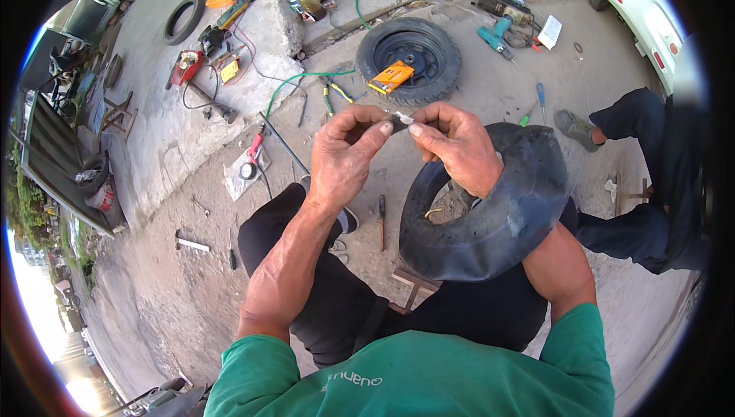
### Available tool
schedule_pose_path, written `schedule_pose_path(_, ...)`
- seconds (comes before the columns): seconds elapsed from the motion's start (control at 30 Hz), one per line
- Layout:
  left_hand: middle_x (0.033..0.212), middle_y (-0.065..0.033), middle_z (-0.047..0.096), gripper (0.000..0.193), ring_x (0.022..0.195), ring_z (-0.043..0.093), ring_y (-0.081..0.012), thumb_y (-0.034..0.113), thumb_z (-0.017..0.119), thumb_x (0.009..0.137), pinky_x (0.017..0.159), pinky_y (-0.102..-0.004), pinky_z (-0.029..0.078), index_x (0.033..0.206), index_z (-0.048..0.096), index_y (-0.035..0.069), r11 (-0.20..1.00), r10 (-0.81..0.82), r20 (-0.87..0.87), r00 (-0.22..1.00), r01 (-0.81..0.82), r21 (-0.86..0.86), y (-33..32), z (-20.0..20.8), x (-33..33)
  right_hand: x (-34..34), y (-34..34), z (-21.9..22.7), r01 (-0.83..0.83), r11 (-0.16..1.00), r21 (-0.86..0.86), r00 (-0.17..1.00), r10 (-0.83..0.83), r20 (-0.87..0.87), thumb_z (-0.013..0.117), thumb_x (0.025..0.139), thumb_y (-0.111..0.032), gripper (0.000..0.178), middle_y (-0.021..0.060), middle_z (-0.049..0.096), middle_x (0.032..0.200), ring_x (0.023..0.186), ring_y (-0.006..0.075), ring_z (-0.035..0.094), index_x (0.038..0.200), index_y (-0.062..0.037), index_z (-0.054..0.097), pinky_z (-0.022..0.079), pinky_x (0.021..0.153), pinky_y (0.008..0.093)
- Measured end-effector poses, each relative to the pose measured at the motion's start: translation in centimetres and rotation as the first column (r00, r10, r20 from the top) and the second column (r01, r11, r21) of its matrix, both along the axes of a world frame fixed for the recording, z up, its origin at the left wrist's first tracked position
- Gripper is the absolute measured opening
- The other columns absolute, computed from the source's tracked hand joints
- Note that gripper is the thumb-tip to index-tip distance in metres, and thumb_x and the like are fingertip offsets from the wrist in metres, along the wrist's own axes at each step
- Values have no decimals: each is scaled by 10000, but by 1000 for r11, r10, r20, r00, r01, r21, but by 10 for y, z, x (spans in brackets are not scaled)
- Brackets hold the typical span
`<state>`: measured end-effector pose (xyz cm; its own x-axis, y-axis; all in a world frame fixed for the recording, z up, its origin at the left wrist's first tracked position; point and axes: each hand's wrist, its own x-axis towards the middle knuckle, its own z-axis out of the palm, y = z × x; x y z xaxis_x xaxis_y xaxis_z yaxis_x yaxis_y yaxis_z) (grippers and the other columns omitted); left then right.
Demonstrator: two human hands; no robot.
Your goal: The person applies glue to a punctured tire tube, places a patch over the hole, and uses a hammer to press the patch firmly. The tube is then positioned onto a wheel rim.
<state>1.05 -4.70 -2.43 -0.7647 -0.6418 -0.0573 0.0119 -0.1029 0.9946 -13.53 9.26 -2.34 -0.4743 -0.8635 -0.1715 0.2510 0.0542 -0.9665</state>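
Note:
In front of me, my left hand (344, 158) and my right hand (461, 151) meet fingertip to fingertip. Between them is a small dark piece with a white bit (403, 118), pinched by both; it is too small to name surely. Around my right forearm hangs a black inner tube (490, 239), partly inflated and resting over my right thigh. Just beyond my hands a black wheel with its tyre (444, 53) lies flat on the ground. On the wheel sits an orange box (391, 77).
A teal drill (498, 37) lies right of the wheel. Left of my hands are a pressure gauge with a hose (249, 170) and a dark rod (285, 145). A hammer (191, 243) and screwdriver (382, 222) lie nearer. Another person's legs (643, 180) are at right.

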Motion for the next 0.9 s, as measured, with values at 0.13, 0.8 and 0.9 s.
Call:
schedule_pose_path(0.13, 1181, -99, 653, 200, 1060, 648, -190, -49, 731, 867, 950, -346, 518, 1049, 707, 31, 844, -3, -130, 991, -68, -532, -4, -5, 0, -6, 4, 1, -55, 998, 18, 982, 51, 183, 680, 1010, -290, 258, 2, 645, 861, 733, 84, 577, 1079, -42, 678, 465, 672, 239)
schedule_pose_path(0.8, 993, -87, 714, 200, 809, 663, -158, 136, 724, 956, 779, -315, 543, 1076, 681, -17, 983, -69, 16, 997, 65, 169, 3, 5, -4, -3, 5, -6, -4, 1000, -27, 989, 8, 149, 664, 1022, -223, 238, 16, 677, 879, 727, 74, 599, 1142, -18, 662, 492, 678, 234)
schedule_pose_path(0.9, 897, -48, 701, 184, 734, 633, -95, 127, 682, 1002, 665, -235, 487, 1118, 677, -15, 988, -58, 20, 998, 55, 142, 1, 5, -1, -6, 6, -5, 10, 1000, 12, 991, -12, 133, 654, 1025, -215, 224, 18, 679, 883, 734, 75, 606, 1138, -22, 663, 498, 686, 236)
